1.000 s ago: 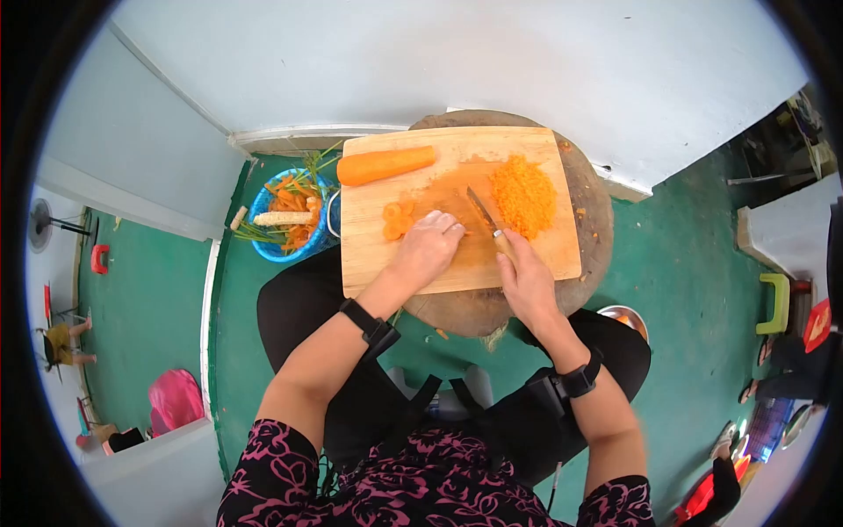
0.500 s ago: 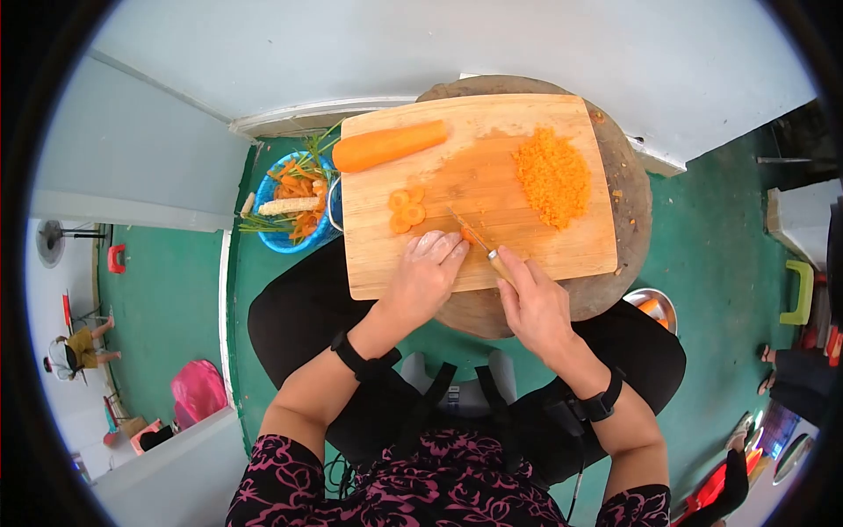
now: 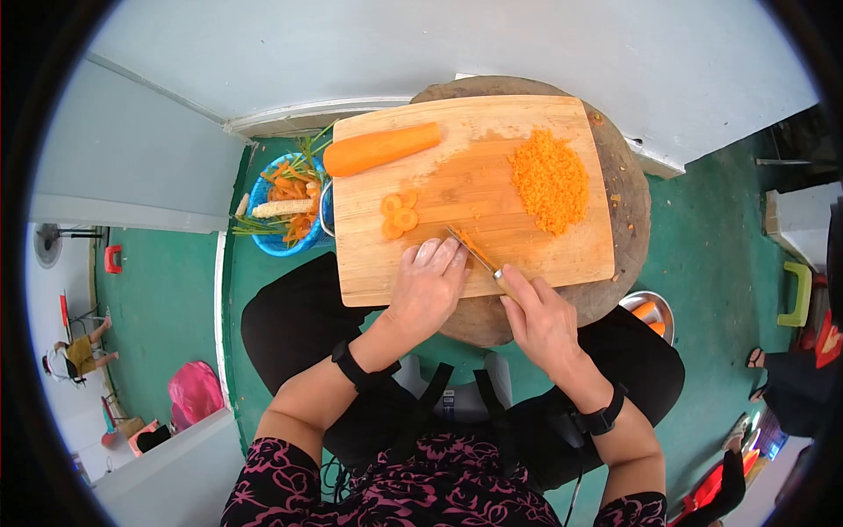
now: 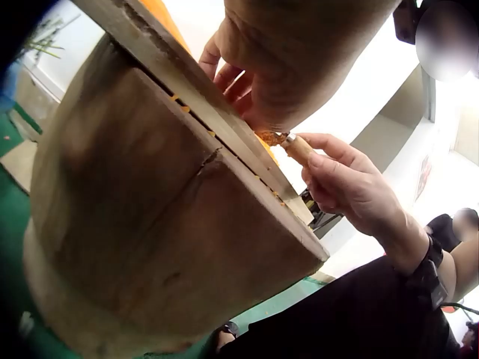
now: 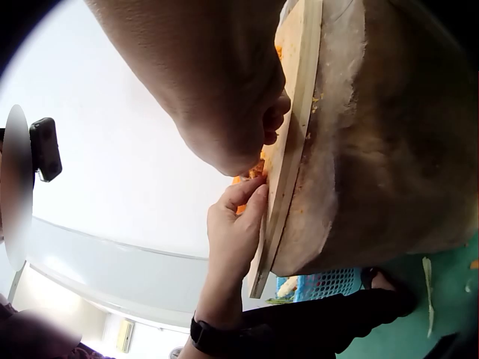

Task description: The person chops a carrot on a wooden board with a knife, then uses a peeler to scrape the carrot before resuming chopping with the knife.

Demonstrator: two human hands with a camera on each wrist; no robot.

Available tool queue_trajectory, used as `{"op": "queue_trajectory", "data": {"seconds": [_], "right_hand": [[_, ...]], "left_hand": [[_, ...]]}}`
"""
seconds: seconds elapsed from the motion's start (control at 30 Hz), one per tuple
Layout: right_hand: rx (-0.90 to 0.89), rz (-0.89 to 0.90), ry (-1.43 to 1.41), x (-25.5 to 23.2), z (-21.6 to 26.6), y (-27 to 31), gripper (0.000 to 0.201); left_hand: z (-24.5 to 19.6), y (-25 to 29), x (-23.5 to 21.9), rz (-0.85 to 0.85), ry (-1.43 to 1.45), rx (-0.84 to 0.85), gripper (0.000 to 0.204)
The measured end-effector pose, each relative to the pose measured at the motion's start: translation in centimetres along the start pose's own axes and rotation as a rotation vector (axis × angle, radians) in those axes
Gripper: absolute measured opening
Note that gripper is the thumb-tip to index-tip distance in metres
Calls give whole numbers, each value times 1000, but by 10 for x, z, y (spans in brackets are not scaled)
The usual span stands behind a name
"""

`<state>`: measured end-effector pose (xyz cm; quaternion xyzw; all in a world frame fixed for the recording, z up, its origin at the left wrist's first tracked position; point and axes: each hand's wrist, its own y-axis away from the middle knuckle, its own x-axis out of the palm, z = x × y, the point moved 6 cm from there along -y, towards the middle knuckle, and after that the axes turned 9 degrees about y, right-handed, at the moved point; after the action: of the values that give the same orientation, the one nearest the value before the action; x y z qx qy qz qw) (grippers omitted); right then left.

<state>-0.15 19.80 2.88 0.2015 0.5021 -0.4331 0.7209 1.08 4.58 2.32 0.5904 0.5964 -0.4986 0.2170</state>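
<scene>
My right hand grips the wooden handle of a small knife, its blade angled up and left, low over the wooden cutting board. Right beside the blade, my left hand has bent fingers on the board, holding a small carrot piece that they mostly hide. In the right wrist view the left thumb and forefinger come together at orange bits. Thin carrot strips lie along the blade. Several round carrot slices lie left, a peeled carrot behind them, and a heap of minced carrot right.
The board lies on a round wooden block. A blue basket of peelings and a corn cob stands to the left. A metal bowl with carrot pieces sits by the right knee. A wall rises behind the block.
The left hand has come away from the slices toward the front of the board. The knife has moved from beside the minced heap to the left fingertips, where strips now show.
</scene>
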Motion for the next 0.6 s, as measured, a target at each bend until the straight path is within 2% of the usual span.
{"op": "queue_trajectory", "data": {"seconds": [0.1,0.2,0.6], "right_hand": [[20,-2,-20,2,-1,5,43],[143,-38,-61,3,-7,9,44],[40,-2,-30,13,4,15,48]], "left_hand": [[-2,0,2,-5,-19,17,30],[-3,-1,3,6,-12,22,33],[-2,-1,2,35,-6,14,32]]}}
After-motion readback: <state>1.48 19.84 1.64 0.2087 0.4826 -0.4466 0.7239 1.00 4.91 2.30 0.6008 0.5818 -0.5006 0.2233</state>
